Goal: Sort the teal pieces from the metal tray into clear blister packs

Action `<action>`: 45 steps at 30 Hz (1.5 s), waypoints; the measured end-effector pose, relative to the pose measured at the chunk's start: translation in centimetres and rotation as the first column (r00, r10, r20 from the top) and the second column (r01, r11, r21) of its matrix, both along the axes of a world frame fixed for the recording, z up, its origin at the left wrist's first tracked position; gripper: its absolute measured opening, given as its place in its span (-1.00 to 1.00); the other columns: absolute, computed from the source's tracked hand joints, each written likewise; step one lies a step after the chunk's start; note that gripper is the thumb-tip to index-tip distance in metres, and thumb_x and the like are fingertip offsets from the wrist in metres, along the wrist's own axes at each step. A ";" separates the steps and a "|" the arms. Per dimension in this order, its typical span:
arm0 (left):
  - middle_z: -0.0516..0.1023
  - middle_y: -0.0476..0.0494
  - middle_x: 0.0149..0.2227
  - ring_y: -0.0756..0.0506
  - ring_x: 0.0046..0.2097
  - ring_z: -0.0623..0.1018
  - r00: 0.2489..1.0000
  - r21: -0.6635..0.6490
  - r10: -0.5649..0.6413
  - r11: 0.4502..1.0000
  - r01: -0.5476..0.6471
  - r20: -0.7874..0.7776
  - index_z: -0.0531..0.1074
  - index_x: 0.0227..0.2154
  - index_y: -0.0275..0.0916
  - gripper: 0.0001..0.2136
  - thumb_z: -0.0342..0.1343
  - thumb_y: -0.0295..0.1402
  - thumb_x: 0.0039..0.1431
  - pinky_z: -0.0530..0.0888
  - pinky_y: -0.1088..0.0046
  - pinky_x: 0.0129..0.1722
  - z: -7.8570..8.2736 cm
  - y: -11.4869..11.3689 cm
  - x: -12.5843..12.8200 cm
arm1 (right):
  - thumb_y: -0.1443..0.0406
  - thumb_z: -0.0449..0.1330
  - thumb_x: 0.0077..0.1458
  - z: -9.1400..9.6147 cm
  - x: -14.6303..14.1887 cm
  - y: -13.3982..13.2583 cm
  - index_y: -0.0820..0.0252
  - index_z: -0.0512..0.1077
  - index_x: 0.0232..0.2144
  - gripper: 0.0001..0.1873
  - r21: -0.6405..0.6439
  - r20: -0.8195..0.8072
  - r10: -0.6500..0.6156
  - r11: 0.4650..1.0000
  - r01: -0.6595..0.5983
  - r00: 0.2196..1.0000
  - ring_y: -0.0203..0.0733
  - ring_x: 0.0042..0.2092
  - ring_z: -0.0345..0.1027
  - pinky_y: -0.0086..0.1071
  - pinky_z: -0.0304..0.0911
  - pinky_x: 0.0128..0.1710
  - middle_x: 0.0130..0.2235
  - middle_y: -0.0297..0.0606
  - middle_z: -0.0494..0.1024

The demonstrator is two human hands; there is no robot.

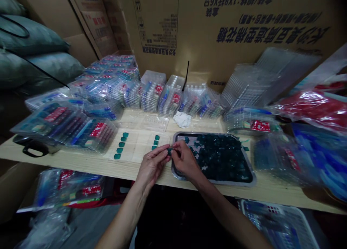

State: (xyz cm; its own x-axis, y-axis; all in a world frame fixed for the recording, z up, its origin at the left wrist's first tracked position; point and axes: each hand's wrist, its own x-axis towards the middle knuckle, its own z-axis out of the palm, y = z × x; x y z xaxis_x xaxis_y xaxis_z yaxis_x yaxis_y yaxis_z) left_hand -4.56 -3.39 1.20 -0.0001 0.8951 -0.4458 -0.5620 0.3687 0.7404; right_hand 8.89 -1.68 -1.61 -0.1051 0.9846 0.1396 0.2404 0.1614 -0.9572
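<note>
Logging the hand position at the front edge of the wooden tabletop (81,166): the left hand (153,166) and right hand (185,159) meet just over the left rim of a steel tray (214,183). Both sets of fingertips (173,146) close in a narrow pinch on one small green piece (169,151), which is mostly hidden, so its exact shape cannot be read.

Relative to the hands, a heap of dark-green pieces (222,158) fills the tray at 3 o'clock. Two short columns of green pieces (120,146) lie at 9 o'clock on a clear plastic insert (131,147). A crumpled white cloth (182,119) sits at 12 o'clock, with sealed blister packs (151,97) banked from 10 to 2 o'clock.

Risks, as judged: the pinch is small, so any slackening could drop the piece into the heap, where it would blend in, or past the table edge at 6 o'clock. A right-wrist knock on the tray rim could shift the heap and spill pieces. A careless left-hand sweep could disturb the columns. Dim light makes dark pieces harder to tell apart.
</note>
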 end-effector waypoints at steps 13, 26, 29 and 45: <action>0.64 -0.06 -0.34 0.00 -0.28 0.56 0.935 0.213 0.257 0.955 -0.207 -0.245 0.63 -0.30 -0.24 -0.64 0.48 -0.35 -0.27 0.46 0.50 -0.13 -0.9 -0.4 -0.7 | 0.39 0.05 0.07 0.3 -2.2 -1.9 0.17 0.45 -0.04 -0.60 -0.038 -0.270 0.135 0.988 -0.150 0.954 -0.11 0.04 0.40 -0.16 0.28 0.12 -0.02 -0.14 0.54; 0.65 -0.14 -0.27 -0.08 -0.23 0.61 0.299 0.373 0.252 0.796 0.477 -0.920 0.61 -0.25 -0.20 -0.86 0.20 -0.34 0.17 0.51 0.41 -0.20 -1.5 -0.1 -9.8 | 0.52 0.07 -0.05 1.3 -2.2 -2.8 0.34 0.52 -0.32 -0.73 0.019 0.762 0.309 0.868 -0.497 0.569 -0.08 -0.04 0.30 -0.18 -0.01 0.16 -0.19 -0.04 0.52; 0.64 -0.14 -0.26 -0.05 -0.25 0.62 0.237 0.340 0.243 0.698 0.630 -0.940 0.59 -0.25 -0.21 -0.86 0.13 -0.38 0.24 0.51 0.49 -0.25 -2.5 -0.1 -9.5 | 0.51 0.07 -0.01 1.3 -2.4 -3.0 0.34 0.52 -0.28 -0.73 0.001 0.801 0.302 0.863 -0.505 0.517 -0.10 -0.04 0.31 -0.17 -0.14 0.22 -0.17 -0.08 0.51; 0.59 -0.19 -0.06 -0.06 -0.05 0.60 0.237 0.415 0.356 0.594 0.690 -0.904 0.58 -0.10 -0.10 -0.74 0.02 -0.44 0.31 0.55 0.41 -0.08 -5.9 -1.9 -10.5 | 0.49 0.08 0.03 1.0 -2.1 -2.9 0.26 0.46 -0.26 -0.76 0.001 0.803 0.307 0.857 -0.516 0.511 -0.09 -0.02 0.28 -0.17 -0.10 0.19 -0.15 -0.13 0.47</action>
